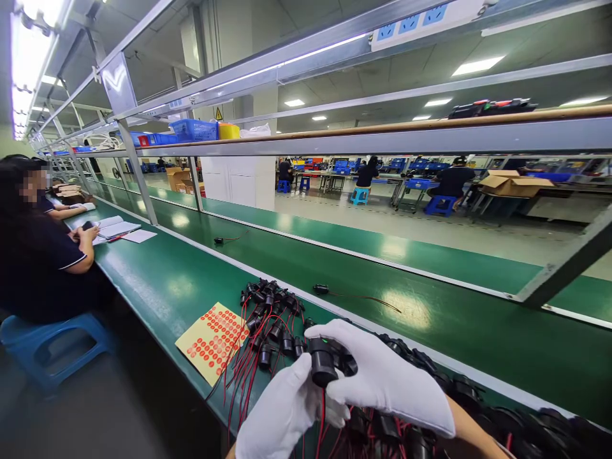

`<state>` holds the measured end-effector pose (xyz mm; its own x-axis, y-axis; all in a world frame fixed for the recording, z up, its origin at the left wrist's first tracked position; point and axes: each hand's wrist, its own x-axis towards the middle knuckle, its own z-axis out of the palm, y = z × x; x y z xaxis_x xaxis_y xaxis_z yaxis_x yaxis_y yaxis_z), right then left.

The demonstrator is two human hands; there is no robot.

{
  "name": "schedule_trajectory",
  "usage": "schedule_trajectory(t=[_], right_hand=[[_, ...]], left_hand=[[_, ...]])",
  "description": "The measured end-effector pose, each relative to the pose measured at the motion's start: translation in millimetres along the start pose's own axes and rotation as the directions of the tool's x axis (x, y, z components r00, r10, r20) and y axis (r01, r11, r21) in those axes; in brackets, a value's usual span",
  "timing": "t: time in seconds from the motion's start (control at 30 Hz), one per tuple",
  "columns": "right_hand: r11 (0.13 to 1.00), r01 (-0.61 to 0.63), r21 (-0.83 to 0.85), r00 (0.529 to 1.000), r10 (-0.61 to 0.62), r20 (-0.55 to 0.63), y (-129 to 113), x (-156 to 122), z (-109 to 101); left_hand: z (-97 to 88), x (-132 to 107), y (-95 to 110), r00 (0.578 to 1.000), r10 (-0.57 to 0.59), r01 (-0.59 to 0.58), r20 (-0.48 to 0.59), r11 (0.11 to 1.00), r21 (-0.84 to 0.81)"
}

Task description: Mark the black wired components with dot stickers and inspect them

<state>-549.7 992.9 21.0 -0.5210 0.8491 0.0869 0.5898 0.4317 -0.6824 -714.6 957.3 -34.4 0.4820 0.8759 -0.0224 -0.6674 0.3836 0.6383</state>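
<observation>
Wire (pixel 322 411) hanging loose from the black part (pixel 322 366) my left hand (pixel 282 408) and right hand (pixel 382 373) grip could snag heaped parts (pixel 287 343) at ten o'clock.

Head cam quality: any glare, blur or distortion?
Head view: tube lights upper left blown out; bright reflections on the green surface; wide-angle stretch toward the edges; blue stool soft; left hand, right hand and black part fairly sharp.
</observation>
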Motion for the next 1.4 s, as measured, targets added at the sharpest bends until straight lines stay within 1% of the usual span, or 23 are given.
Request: schedule_trajectory(t=[0.1,0.2,0.3,0.4,0.5,0.57,0.63,0.77,0.83,0.87,0.9,1.0,1.03,1.07,1.1,1.13,1.17,1.2,1.23,1.3,1.33,1.37,1.4], right_hand=[[0.982,0.159,-0.104,0.979,-0.170,-0.110,2.0,-7.7,8.3],[0.915,0.345,-0.208,0.908,-0.382,-0.174,0.8,-15.1,12.3],[0.870,0.426,-0.247,0.862,-0.473,-0.183,2.2,-22.0,10.5],[0.881,0.414,-0.228,0.877,-0.453,-0.160,10.8,-30.2,6.4],[0.925,0.339,-0.169,0.911,-0.368,-0.186,20.8,-37.9,4.1],[0.940,0.312,-0.138,0.915,-0.337,-0.222,23.7,-41.0,4.7],[0.937,0.329,-0.123,0.903,-0.349,-0.248,22.6,-42.2,7.4],[0.933,0.337,-0.124,0.883,-0.359,-0.302,14.3,-42.0,17.8],[0.942,0.309,-0.133,0.875,-0.336,-0.349,10.1,-41.5,24.2],[0.942,0.308,-0.134,0.865,-0.336,-0.372,8.5,-41.2,27.1],[0.942,0.313,-0.125,0.857,-0.337,-0.391,7.3,-40.9,29.6],[0.949,0.315,-0.011,0.857,-0.289,-0.426,5.4,-40.1,33.0],[0.954,0.293,0.061,0.870,-0.240,-0.431,5.2,-39.9,33.0],[0.956,0.254,0.147,0.889,-0.172,-0.424,5.0,-39.8,32.5],[0.949,0.208,0.237,0.908,-0.097,-0.408,5.0,-39.6,31.7],[0.933,0.160,0.323,0.926,-0.029,-0.376,5.2,-39.5,30.8],[0.910,0.115,0.398,0.944,0.025,-0.330,5.9,-39.2,29.7],[0.886,0.081,0.457,0.959,0.055,-0.278,7.0,-38.8,28.6],[0.866,0.066,0.496,0.971,0.058,-0.230,8.7,-38.2,27.5],[0.848,0.065,0.525,0.985,0.030,-0.171,13.4,-36.2,25.6],[0.853,0.062,0.518,0.987,0.025,-0.159,15.8,-34.7,25.1],[0.863,0.049,0.502,0.987,0.034,-0.156,17.6,-33.0,25.2],[0.876,0.029,0.481,0.986,0.054,-0.158,18.5,-31.1,26.1]], left_hand=[[2.2,-11.5,4.3,0.999,0.043,-0.044,0.011,0.998,0.054],[3.5,-19.0,10.3,0.992,0.075,-0.091,0.101,0.983,0.162],[3.8,-20.8,16.2,0.982,0.090,-0.141,0.167,0.936,0.323],[1.1,-18.8,16.9,0.985,0.164,-0.170,0.061,0.819,0.549],[-2.4,-17.1,12.0,0.936,0.350,-0.213,-0.032,0.639,0.739],[-3.2,-17.1,8.6,0.887,0.462,-0.277,-0.006,0.541,0.795],[-2.5,-17.9,7.3,0.856,0.517,-0.333,0.031,0.504,0.797],[-1.3,-19.2,8.7,0.848,0.524,-0.365,0.074,0.479,0.798],[-2.6,-18.9,6.4,0.832,0.542,-0.382,0.118,0.406,0.831],[-3.5,-18.7,3.8,0.801,0.575,-0.414,0.163,0.337,0.845],[-4.4,-18.6,0.1,0.749,0.625,-0.459,0.220,0.251,0.852],[-5.0,-19.8,-13.0,0.534,0.766,-0.553,0.357,-0.004,0.833],[-4.3,-20.8,-16.6,0.485,0.792,-0.553,0.370,-0.050,0.832],[-3.3,-22.0,-19.1,0.460,0.807,-0.547,0.371,-0.072,0.834],[-2.3,-23.4,-20.3,0.453,0.812,-0.542,0.367,-0.075,0.837],[-1.4,-24.5,-20.2,0.462,0.814,-0.537,0.352,-0.058,0.841],[-1.0,-25.3,-19.0,0.489,0.811,-0.527,0.321,-0.018,0.850],[-1.2,-25.5,-17.1,0.538,0.799,-0.508,0.271,0.051,0.860],[-2.0,-25.0,-14.9,0.608,0.770,-0.477,0.195,0.158,0.865],[-5.2,-21.2,-11.5,0.794,0.608,-0.383,0.008,0.489,0.784],[-7.2,-18.1,-11.3,0.879,0.472,-0.312,-0.071,0.680,0.663],[-9.0,-14.5,-12.4,0.941,0.317,-0.224,-0.121,0.846,0.483],[-10.4,-10.5,-15.0,0.978,0.164,-0.124,-0.130,0.954,0.272]])
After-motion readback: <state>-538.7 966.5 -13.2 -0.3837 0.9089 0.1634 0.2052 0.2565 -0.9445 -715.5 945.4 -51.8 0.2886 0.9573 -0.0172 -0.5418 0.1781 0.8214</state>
